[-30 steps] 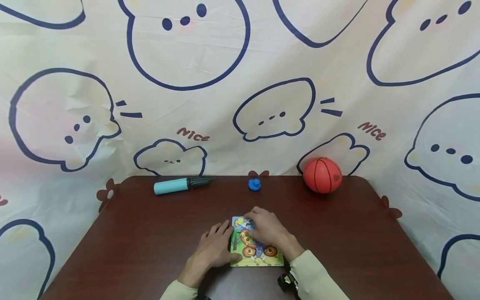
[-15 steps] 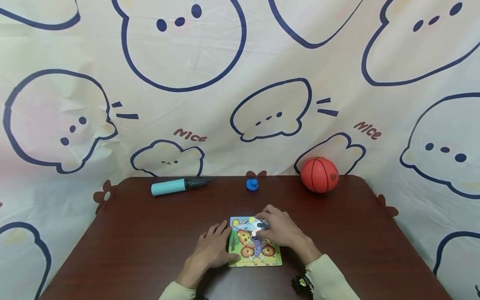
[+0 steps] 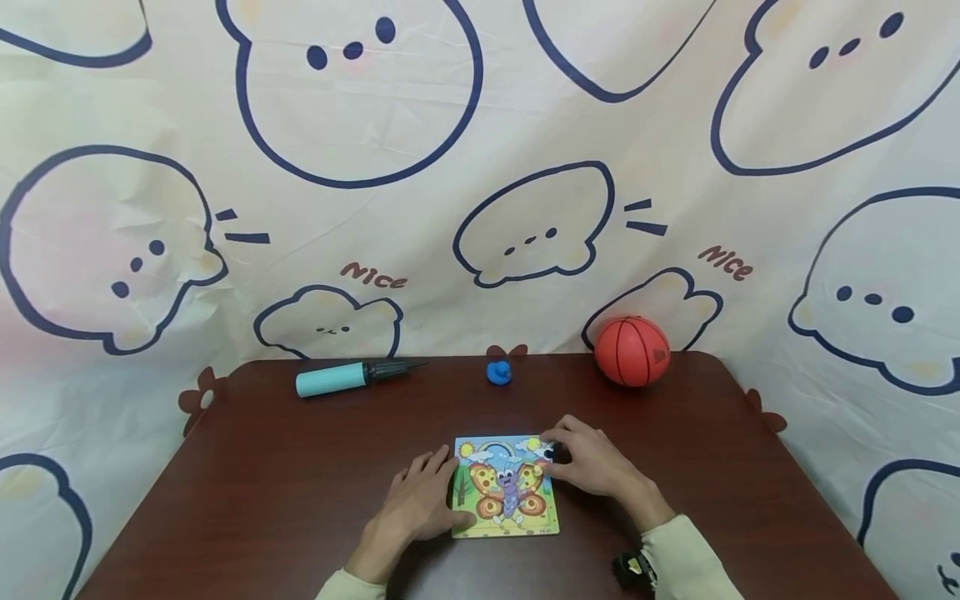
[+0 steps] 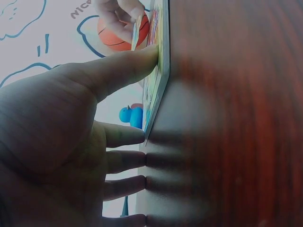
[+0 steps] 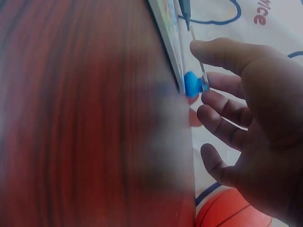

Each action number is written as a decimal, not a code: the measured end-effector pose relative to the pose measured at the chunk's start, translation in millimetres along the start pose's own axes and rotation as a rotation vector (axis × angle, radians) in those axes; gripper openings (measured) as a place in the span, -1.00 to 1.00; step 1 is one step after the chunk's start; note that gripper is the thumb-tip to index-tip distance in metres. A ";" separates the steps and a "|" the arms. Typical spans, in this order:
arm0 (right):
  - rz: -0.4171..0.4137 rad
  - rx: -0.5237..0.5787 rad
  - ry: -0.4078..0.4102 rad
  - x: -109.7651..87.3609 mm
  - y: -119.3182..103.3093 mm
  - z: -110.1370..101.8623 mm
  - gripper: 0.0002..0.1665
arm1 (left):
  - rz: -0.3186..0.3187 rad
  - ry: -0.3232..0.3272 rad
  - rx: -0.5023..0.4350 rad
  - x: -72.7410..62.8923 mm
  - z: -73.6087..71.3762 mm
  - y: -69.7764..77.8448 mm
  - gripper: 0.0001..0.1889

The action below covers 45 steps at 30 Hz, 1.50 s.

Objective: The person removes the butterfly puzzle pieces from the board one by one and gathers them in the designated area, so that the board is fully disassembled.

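A square jigsaw puzzle board point(image 3: 506, 518) with a butterfly, a rainbow and a sun lies flat on the table. My left hand point(image 3: 420, 500) rests at its left side, thumb on the picture face and straight fingers along the edge. In the left wrist view, that thumb point(image 4: 128, 64) touches the board's surface. Over the upper right corner, my right hand point(image 3: 600, 462) pinches a thin flat puzzle piece point(image 5: 204, 71) between thumb and fingers. The piece is tilted up, seen edge-on in the right wrist view; its picture is mostly hidden.
Along the back of the brown table point(image 3: 337, 467) lie a light blue hand pump point(image 3: 332, 380), a small blue rubber duck point(image 3: 498, 372) and a red toy basketball point(image 3: 632, 351). A cartoon-printed cloth point(image 3: 420, 225) hangs behind the table.
My right hand has moved right across the board with the piece to its upper right corner, uncovering the rainbow and butterfly. My left hand has stayed at the board's left side.
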State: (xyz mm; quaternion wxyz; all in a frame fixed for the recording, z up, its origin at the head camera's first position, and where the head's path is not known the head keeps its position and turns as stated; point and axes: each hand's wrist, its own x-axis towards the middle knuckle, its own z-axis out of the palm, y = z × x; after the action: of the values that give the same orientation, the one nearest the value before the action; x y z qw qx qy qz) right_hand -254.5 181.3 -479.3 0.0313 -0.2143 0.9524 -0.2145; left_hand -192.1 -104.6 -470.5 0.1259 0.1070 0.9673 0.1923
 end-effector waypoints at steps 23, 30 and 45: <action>0.087 -0.017 -0.062 -2.7 32.8 -13.2 -0.48 | -0.002 0.010 -0.001 -1.5 4.4 -1.4 -0.05; 0.130 -0.012 -0.064 -1.2 34.9 -10.5 -0.46 | 0.005 0.007 -0.006 -0.3 4.2 -2.4 -0.05; 0.042 0.053 -0.012 1.6 12.8 -6.2 -0.51 | 0.002 0.006 -0.002 0.6 1.6 -2.0 -0.05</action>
State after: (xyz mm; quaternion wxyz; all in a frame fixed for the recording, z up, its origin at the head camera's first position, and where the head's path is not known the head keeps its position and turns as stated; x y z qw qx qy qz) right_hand -261.9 193.5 -479.0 0.0470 -0.1945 0.9505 -0.2377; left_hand -192.4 -105.7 -472.9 0.1228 0.1075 0.9674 0.1935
